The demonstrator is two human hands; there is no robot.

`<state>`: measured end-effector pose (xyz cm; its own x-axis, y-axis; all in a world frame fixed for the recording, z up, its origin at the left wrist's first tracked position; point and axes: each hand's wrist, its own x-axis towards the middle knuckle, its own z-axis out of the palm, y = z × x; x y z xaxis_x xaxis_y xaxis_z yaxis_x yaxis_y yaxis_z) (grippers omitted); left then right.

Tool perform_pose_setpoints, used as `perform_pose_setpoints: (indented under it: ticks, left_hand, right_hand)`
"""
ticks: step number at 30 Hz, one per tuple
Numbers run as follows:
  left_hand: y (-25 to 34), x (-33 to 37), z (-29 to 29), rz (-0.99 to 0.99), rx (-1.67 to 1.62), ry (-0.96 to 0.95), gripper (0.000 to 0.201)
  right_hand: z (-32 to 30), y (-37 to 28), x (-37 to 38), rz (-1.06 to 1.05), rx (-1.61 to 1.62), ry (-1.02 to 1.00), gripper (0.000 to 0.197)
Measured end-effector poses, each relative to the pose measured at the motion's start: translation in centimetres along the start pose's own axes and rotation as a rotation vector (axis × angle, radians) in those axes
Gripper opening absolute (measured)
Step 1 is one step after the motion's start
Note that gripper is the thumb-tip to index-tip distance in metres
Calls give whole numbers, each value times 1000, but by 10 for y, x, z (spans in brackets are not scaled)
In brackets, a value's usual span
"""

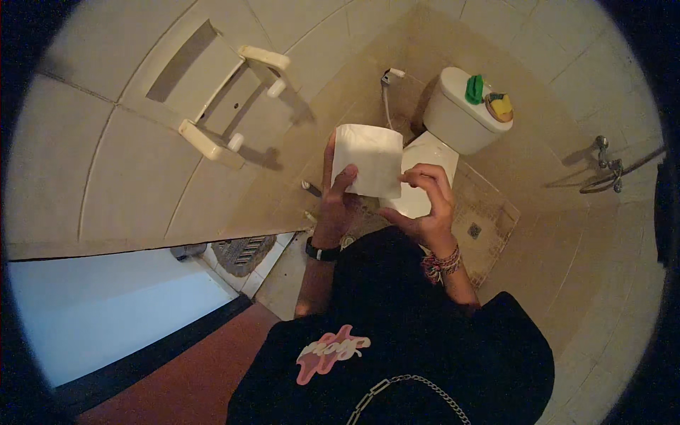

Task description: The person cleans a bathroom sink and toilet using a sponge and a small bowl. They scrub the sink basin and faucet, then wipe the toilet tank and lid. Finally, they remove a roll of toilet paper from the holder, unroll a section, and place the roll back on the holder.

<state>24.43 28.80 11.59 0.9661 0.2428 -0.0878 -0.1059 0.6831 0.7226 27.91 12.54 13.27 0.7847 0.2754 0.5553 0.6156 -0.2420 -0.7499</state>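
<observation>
A white toilet paper roll (371,160) is held up in front of me, above the closed-looking white toilet (438,154). My left hand (338,197) grips it from the left, thumb across the near face and fingers behind. At the roll's right edge is my right hand (433,214), its fingers curved and apart from the thumb. Its fingertips come close to the paper; whether they touch it I cannot tell. On the wall to the left, a cream paper holder (200,139) has two arms with white knobs and no roll between them.
A green item (474,89) and a yellow item (501,106) lie on the toilet tank (453,122). A bidet sprayer (388,75) hangs on the wall behind. To the right are a wall tap (602,150) and a floor drain (474,230). A doorway with a mat (244,255) is at left.
</observation>
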Motion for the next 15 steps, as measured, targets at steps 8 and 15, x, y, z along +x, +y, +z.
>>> perform_pose_setpoints:
  ticks: [8, 15]
  left_hand:
    - [-3, -6, -12, 7, 148, 25, 80]
    - [1, -12, -33, -75, 380, -177, 111]
  right_hand:
    - [1, 11, -6, 51, 114, -104, 23]
    - [5, 12, -11, 335, 565, 14, 18]
